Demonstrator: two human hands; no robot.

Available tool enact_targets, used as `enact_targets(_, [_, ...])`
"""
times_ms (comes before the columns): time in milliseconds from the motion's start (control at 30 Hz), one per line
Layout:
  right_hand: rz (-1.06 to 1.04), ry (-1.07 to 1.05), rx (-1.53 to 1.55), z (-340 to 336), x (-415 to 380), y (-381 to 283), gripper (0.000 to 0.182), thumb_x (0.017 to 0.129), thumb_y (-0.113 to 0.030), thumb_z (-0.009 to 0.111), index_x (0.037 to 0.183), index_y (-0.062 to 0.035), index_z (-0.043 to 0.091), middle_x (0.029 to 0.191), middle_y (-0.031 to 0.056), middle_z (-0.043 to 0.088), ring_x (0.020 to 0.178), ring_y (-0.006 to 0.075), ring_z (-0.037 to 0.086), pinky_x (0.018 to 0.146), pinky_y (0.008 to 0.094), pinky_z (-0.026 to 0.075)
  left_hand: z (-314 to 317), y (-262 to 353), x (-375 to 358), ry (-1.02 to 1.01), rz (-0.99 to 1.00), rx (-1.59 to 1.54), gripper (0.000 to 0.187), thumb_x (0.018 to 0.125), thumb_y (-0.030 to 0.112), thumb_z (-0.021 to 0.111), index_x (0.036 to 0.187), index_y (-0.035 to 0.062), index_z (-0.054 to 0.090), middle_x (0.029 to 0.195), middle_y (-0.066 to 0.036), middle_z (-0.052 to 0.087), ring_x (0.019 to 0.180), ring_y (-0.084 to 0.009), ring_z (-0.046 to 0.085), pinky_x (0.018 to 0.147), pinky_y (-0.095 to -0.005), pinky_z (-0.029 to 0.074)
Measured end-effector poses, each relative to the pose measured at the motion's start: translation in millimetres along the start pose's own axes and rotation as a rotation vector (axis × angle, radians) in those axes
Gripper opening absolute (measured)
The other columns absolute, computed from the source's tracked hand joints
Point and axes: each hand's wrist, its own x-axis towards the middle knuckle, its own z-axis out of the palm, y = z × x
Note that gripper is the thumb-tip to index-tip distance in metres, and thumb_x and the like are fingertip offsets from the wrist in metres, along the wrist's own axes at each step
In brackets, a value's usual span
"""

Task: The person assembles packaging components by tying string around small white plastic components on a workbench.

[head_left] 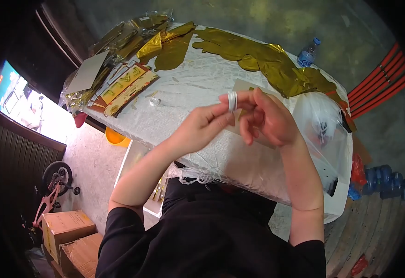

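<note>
White coil well inside table edge

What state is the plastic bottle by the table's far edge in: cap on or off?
Cap on: a blue cap shows at the top of the plastic bottle.

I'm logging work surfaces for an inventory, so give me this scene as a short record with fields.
left hand: left hand, fingers close beside white coil
right hand: right hand, a finger apparently through the coil
coil material: cannot tell
surface: white-covered table
far side: gold foil pieces, bottle with blue cap
left end: printed cards
right end: translucent plastic bag
floor, left: cardboard boxes, pink-framed bike
</note>
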Motion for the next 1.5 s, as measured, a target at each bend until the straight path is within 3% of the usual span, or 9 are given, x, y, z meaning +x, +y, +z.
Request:
enact_targets(67, [-0.037,0.06,-0.139,-6,4,7,0.054,0.092,-0.041,0.029,0.111,0.0045,0.05,0.082,0.0139,0.06,0.042,0.0112,0.05,0.042,0.0198,0.039,-3,3,-5,-0.155,-0.022,0.065,0.016,0.089,0.013,0.045,0.083,0.0002,0.054,0.073,0.001,0.054,0.069,-0.0042,0.046,0.061,-0.0209,0.038])
enact_targets(233, [0.195,0.003,-0.257,-13,4,7,0.052,0.093,-0.04,0.028,0.113,0.0033,0.049,0.094,0.0164,0.058,0.044,0.0128,0.051,0.044,0.022,0.041,-13,1,6,0.138,0.065,-0.074,0.02,0.09,0.017,0.043,0.081,0.0032,0.056,0.065,0.001,0.05,0.057,-0.0025,0.042,0.052,-0.0183,0.035])
enact_targets(333, [0.104,-0.168,0.087,-6,4,6,0.048,0.093,-0.038,0.029,0.108,0.0022,0.052,0.092,0.015,0.058,0.045,0.0131,0.051,0.044,0.0222,0.04,-14,-17,6,-0.014,-0.041,0.053,0.019,0.09,0.016,0.044,0.082,0.003,0.056,0.066,0.001,0.052,0.059,-0.0026,0.043,0.052,-0.019,0.036])
enact_targets(500, [0.029,0.148,-0.165,-5,7,11,0.042,0.092,-0.032,0.035,0.102,0.004,0.055,0.094,0.0157,0.061,0.044,0.0109,0.05,0.041,0.0194,0.039,-2,-6,-5,-0.058,0.015,0.1,0.019,0.089,0.017,0.045,0.082,0.0026,0.056,0.066,0.002,0.052,0.057,-0.0027,0.042,0.052,-0.0184,0.036])
enact_targets(600, [0.126,-0.087,-0.273,-15,6,12,0.038,0.091,-0.027,0.039,0.106,0.0047,0.053,0.095,0.0135,0.061,0.045,0.0089,0.05,0.041,0.0182,0.038,-12,-3,4,0.078,0.07,-0.058,0.02,0.09,0.018,0.044,0.085,0.0029,0.056,0.067,0.002,0.049,0.06,-0.0042,0.044,0.053,-0.018,0.036])
enact_targets(800, [-0.021,-0.007,-0.007,-10,7,19,0.031,0.09,-0.018,0.04,0.109,0.004,0.052,0.102,0.0122,0.06,0.044,0.0072,0.05,0.04,0.0167,0.037,-1,-33,6,-0.047,-0.007,-0.342,0.022,0.09,0.018,0.044,0.086,-0.0007,0.056,0.062,0.0,0.049,0.055,-0.0059,0.045,0.05,-0.0192,0.038])
enact_targets(1133, [-0.135,0.152,-0.388,-1,8,27,0.031,0.085,-0.002,0.044,0.116,0.002,0.049,0.11,0.0097,0.058,0.045,0.0019,0.044,0.041,0.0156,0.035,-7,-29,4,-0.043,-0.321,-0.848,0.032,0.089,0.02,0.039,0.102,-0.0056,0.054,0.093,-0.012,0.059,0.082,-0.0171,0.057,0.078,-0.0284,0.046])
enact_targets(1400, [-0.146,0.212,-0.728,-2,11,34,0.019,0.079,-0.004,0.058,0.098,-0.0016,0.061,0.063,-0.0044,0.055,0.047,-0.0015,0.035,0.041,0.0171,0.026,-10,-19,-6,-0.027,-0.167,-0.202,0.033,0.09,0.019,0.038,0.099,-0.0073,0.056,0.085,-0.009,0.059,0.076,-0.0134,0.055,0.073,-0.0253,0.044])
enact_targets(1500, [-0.067,0.173,-0.477,-1,11,33,0.013,0.082,-0.011,0.057,0.083,0.0005,0.062,0.063,-0.003,0.057,0.049,0.0,0.038,0.041,0.0178,0.029,-12,-16,-7,-0.027,-0.113,-0.053,0.03,0.09,0.018,0.041,0.092,-0.0062,0.058,0.078,-0.007,0.059,0.07,-0.0111,0.053,0.068,-0.0234,0.043])
